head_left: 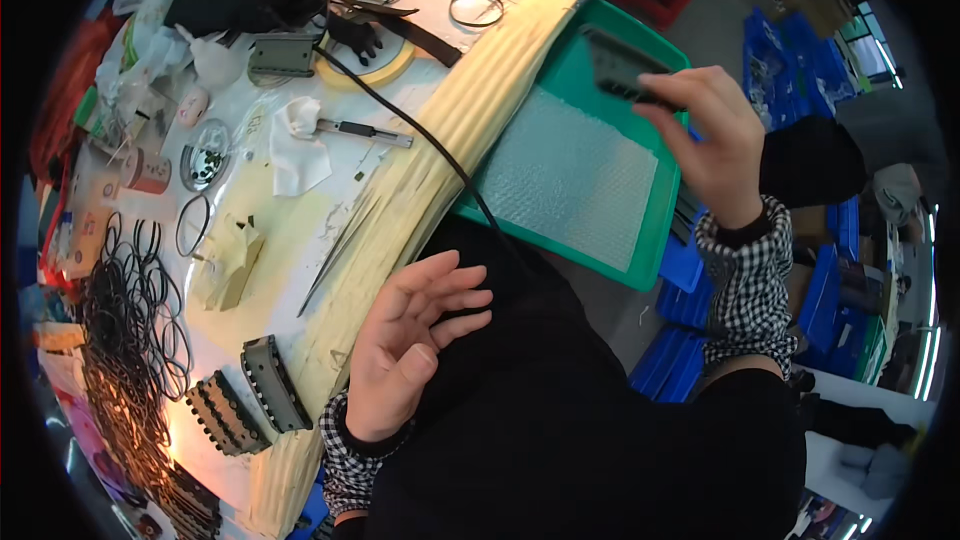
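Holding one dark part (614, 58) in a pinch, the right hand (718, 130) is above the green tray (661, 205).
Bubble wrap (570, 175) lies in that single tray; one black cable (462, 176) crosses between it and the left hand (400, 330), which is empty, fingers loosely curled. Three more dark parts lie on the table (270, 310): two (270, 385) near the left hand, one (283, 56) beside the tape roll (398, 68). One knife (365, 130) lies nearby.

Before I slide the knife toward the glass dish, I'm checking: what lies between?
A white cloth lies between knife and glass dish, as the head view shows.
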Tool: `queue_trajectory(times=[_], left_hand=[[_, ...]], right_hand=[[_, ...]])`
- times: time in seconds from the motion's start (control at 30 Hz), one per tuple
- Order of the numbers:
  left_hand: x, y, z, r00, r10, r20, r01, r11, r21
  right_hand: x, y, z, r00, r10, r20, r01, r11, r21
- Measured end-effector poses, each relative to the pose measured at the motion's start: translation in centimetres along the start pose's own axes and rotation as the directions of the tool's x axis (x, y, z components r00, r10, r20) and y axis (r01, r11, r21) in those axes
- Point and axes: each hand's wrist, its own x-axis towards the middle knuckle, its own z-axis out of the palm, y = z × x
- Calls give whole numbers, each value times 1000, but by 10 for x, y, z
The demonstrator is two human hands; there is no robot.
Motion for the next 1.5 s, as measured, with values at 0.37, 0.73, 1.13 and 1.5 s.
queue_trajectory(times=[0.37,0.73,1.13,1.5], left_hand=[[-2,-6,-17,987,-45,153,46,999,-1],[-1,-9,-16,989,-66,129,64,998,20],[0,-14,-11,987,-118,105,115,993,35],[-1,-13,-5,987,-157,15,154,980,123]], right_hand=[[-295,199,-50,-78,842,534,-762,296,-577],[-357,155,33,-205,808,552,-635,319,-703],[-417,152,71,-250,907,338,-442,203,-874],[-448,159,90,-281,946,164,-575,-28,-818]])
